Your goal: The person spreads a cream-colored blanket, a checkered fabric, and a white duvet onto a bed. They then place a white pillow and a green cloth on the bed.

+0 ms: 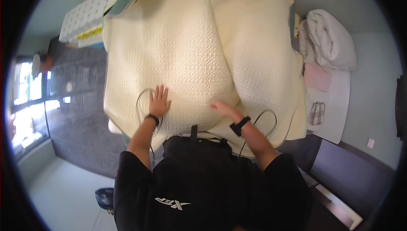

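Head view: very large in the middle, a cream quilted cover (178, 57), spread loosely from the far side until close to the person's body, with raised pattern and one long fold from far to near, a little to the right of centre. Next in size, to the left of it, a dark grey shiny surface (78, 104). At the near side, black clothing (203, 184) of the person, with short sleeves. Far on the right, a bundle of white bedding (330, 40), thick and rounded; nearer from it, a pink cloth (317, 77), and then a checked cloth (316, 113), grey and white. Far on the left, a white pack (87, 15) with round shapes in rows. At the near left, a dark round container (104, 198), partly hidden by the sleeve. Beside each forearm, one thin dark cable, in a loop over the cover. Left hand (159, 101) laid with palm down on the near part of the cover, fingers spread and straight, nothing grasped. Right hand (220, 108) near the long fold, with fingers curled in; not possible to tell from here any pinch of fabric. Smallest, on both wrists, black bands (240, 126).
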`<state>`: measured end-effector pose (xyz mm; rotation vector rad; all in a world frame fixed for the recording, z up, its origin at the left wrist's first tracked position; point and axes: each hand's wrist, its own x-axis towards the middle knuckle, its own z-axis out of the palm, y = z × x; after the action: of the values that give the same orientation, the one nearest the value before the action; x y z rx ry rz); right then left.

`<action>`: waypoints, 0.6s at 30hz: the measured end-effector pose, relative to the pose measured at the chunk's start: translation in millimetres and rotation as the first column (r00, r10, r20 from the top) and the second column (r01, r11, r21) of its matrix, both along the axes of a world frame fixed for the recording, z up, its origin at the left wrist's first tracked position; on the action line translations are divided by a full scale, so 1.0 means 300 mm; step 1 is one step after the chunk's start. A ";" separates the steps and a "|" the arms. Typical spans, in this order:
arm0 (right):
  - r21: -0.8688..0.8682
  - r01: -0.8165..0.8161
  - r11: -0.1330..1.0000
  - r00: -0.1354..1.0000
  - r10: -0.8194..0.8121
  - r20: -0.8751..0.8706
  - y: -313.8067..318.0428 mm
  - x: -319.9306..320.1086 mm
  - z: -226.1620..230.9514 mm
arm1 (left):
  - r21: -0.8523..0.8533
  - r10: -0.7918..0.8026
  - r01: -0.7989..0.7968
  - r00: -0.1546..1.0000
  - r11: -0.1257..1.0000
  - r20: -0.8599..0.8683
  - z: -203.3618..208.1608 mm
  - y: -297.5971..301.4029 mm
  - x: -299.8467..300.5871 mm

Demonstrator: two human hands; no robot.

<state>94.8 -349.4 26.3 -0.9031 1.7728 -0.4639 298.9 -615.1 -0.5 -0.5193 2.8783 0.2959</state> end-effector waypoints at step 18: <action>0.151 0.599 0.787 0.798 -0.601 -0.031 0.029 0.080 0.105 | 0.297 0.844 -0.946 0.265 0.133 0.466 -0.235 0.020 0.894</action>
<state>118.7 -340.8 57.8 -0.1951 2.0337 -0.7249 567.2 -609.2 -71.1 -1.9971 1.6782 1.1042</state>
